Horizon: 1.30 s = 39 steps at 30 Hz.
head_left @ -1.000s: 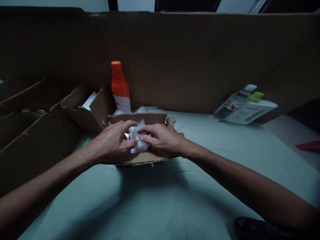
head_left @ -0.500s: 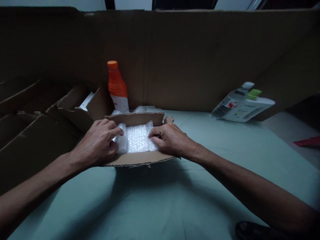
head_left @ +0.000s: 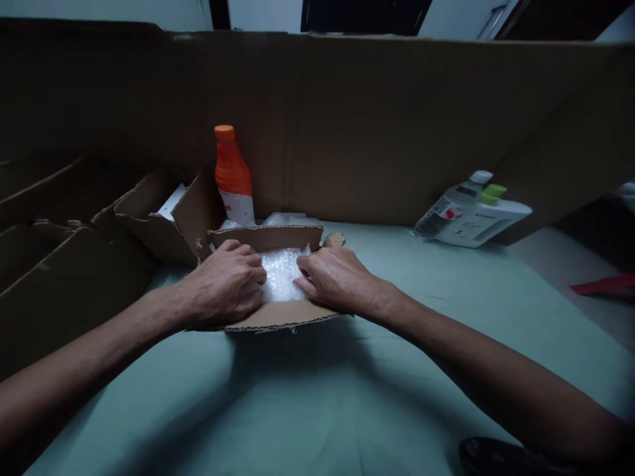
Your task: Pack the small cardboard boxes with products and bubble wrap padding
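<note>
A small cardboard box [head_left: 282,315] with its flaps raised stands on the green cloth, and bubble wrap [head_left: 282,274] lies inside it. My left hand [head_left: 225,283] is over the box's left part, fingers curled down and closed on the bubble wrap. The rolled part of the wrap is hidden under that hand. At the right end, my right hand [head_left: 340,277] pinches the edge of the bubble wrap between thumb and fingers, its wrist above the box's right side.
Behind the box stands an orange bottle [head_left: 233,173]. Larger open cardboard boxes [head_left: 64,264] fill the left side. A clear bottle [head_left: 449,210] and a white bottle with a green cap [head_left: 483,221] lean at the back right. A cardboard wall [head_left: 377,125] closes off the back.
My left hand has moved right over the rolled part of the bubble wrap, covering it, so less wrap shows. My right hand stays at the right end. The view has shifted slightly.
</note>
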{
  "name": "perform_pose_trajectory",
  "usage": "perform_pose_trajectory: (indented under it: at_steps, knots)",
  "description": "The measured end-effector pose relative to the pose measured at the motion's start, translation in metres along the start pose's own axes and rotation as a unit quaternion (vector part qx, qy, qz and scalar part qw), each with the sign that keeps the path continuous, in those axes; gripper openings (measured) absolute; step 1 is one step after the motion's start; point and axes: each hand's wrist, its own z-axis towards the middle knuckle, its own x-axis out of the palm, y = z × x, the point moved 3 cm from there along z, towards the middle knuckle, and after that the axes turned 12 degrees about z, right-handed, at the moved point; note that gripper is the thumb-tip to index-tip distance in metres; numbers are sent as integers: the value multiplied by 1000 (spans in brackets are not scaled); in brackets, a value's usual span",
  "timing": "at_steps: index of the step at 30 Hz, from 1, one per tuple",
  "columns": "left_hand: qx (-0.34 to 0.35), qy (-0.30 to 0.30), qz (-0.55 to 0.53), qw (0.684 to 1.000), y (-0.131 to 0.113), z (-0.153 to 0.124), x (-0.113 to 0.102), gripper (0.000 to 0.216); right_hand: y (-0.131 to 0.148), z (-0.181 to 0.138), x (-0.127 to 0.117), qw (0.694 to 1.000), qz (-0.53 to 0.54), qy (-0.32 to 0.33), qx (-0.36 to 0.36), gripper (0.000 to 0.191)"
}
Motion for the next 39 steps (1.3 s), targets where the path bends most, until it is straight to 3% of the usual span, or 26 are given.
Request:
perform_pose_trajectory:
  at_steps: [5,8,12,14,17,22,25,27,29,30,32,35,37,39]
  knots:
    - [-109,65,39,991,25,-23,6,24,-4,0,2,1000,-29,9,-1,21]
    - [-130,74,80,986,28,-27,10,29,1,-2,0,997,-64,-39,-18,18]
    - [-111,34,140,983,22,-24,8,24,11,-6,1,973,-137,-112,-145,21]
    - [-107,64,129,984,21,-23,9,21,9,-6,6,970,-139,-72,-184,21]
    - [-121,121,108,979,21,-22,12,20,0,-3,12,981,-96,2,-170,21]
    - [-110,134,107,979,25,-19,18,25,-8,3,9,987,-58,24,-145,23]
    - [-118,81,67,987,28,-30,13,26,-15,-11,0,982,-34,-12,-183,21]
    - [-127,-29,23,991,23,-49,0,25,-25,-35,-8,974,-8,-114,-195,20]
    - [-184,-172,-15,968,14,-77,-15,24,-42,-67,-10,956,40,-244,-156,21]
    - [-240,-236,-28,941,8,-93,-19,24,-52,-82,-7,944,74,-295,-125,22]
    - [-372,-296,-70,877,-4,-121,-12,25,-70,-103,10,928,144,-334,-77,20]
    - [-481,-262,-234,803,-18,-134,32,58,-80,-100,49,929,238,-278,-60,44]
    - [-482,-240,-359,763,-22,-123,66,75,-76,-79,71,924,302,-227,-63,65]
    - [-459,-222,-444,737,-22,-103,87,74,-68,-56,84,908,365,-199,-55,69]
